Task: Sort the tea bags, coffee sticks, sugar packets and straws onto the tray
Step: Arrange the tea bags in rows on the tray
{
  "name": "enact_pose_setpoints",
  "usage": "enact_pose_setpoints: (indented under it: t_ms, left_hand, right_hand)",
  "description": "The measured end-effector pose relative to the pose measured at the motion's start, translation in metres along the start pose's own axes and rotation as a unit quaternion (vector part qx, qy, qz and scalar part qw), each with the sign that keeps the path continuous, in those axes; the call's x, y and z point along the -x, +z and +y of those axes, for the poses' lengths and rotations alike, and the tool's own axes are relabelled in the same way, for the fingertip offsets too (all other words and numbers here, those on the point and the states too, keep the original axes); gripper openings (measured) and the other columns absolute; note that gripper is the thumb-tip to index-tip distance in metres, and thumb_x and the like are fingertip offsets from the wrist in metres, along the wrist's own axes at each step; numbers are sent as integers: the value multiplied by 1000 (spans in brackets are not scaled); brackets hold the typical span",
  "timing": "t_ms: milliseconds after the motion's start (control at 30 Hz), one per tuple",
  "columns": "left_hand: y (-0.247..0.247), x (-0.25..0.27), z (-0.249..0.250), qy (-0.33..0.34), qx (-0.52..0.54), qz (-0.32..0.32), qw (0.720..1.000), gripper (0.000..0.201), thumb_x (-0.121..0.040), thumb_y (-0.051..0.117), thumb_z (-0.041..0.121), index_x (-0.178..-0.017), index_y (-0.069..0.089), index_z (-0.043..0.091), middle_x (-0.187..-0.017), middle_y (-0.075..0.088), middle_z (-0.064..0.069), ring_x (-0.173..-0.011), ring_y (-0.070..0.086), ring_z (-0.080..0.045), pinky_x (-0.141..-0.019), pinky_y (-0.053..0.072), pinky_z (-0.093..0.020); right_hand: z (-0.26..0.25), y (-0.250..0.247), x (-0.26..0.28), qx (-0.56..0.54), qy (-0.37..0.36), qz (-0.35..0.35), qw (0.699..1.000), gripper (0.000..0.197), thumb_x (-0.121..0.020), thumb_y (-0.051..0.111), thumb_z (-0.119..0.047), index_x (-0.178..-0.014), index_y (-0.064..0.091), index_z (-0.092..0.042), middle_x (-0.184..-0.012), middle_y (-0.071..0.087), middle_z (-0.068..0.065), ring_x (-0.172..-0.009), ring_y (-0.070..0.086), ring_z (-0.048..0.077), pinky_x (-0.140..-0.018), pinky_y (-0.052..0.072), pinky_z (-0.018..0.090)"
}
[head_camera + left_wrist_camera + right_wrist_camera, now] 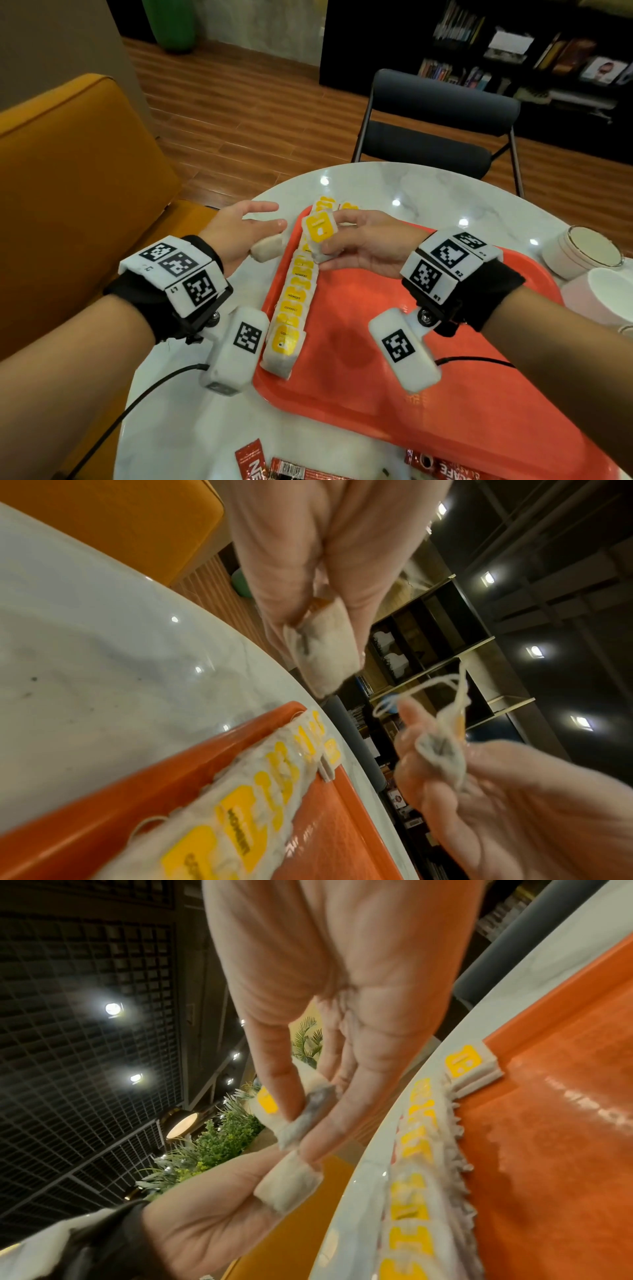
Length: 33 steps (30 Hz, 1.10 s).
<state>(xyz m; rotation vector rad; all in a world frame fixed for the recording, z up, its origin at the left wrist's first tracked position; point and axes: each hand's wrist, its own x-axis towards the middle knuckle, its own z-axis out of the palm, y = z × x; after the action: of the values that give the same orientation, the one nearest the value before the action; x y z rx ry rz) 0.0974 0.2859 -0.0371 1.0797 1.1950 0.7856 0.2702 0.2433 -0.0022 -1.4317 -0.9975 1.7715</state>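
My left hand [270,233] hovers just off the left rim of the orange tray [376,359] and pinches a white tea bag [269,247] between thumb and fingers. My right hand [330,231] is over the tray's far left corner, pinching a tea bag with a yellow tag [318,233]. The left wrist view shows both held tea bags, mine [322,653] and the right hand's [441,750] with its loose string. A row of several yellow-tagged tea bags [291,301] lies along the tray's left edge.
Red coffee sticks [251,460] [442,469] lie on the marble table near its front edge. Two white cups [579,253] [609,294] stand right of the tray. A dark chair [442,113] is behind the table and an orange sofa [68,205] to the left.
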Motion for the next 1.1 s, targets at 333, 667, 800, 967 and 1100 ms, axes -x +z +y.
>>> enact_pose_setpoints:
  t_ms: [333,667,800,967,1100]
  left_hand:
    - [20,3,8,-45,134,-82,987,40,-94,43,39,-103,60,4,-99,70,-9,-87,69,-15,-74,56,-22]
    - [29,10,4,-39,162,-112,980,38,-103,27,26,-126,52,9,-117,55,-17,-77,50,-15,-58,38,-19]
    - [31,7,2,-58,161,-120,978,43,-102,26,35,-131,48,14,-125,57,-19,-92,56,-24,-70,53,-27]
    - [30,9,0,-75,157,-95,980,41,-99,35,40,-122,52,10,-85,61,-7,-59,53,-13,-50,50,-21]
    - [27,9,-2,-51,94,-55,993,21,-95,48,32,-105,53,13,-83,53,-4,-54,43,-10,-42,38,-17]
  right_hand:
    - [7,28,-11,-79,-28,19,996,9,-83,59,3,-92,56,1,-91,60,15,-77,63,20,-65,55,20]
    - [4,27,-14,-169,-74,47,982,33,-85,53,8,-117,51,14,-87,61,12,-72,64,16,-64,56,19]
    - [2,31,-16,-170,-74,48,981,34,-85,55,7,-118,50,15,-86,62,14,-65,66,14,-66,57,20]
    - [1,32,-18,-161,-55,63,983,23,-87,54,-1,-109,53,5,-95,58,20,-80,63,23,-69,56,26]
    - [6,23,-16,-111,-67,74,989,12,-92,50,-5,-89,54,7,-72,62,13,-70,63,21,-64,57,26]
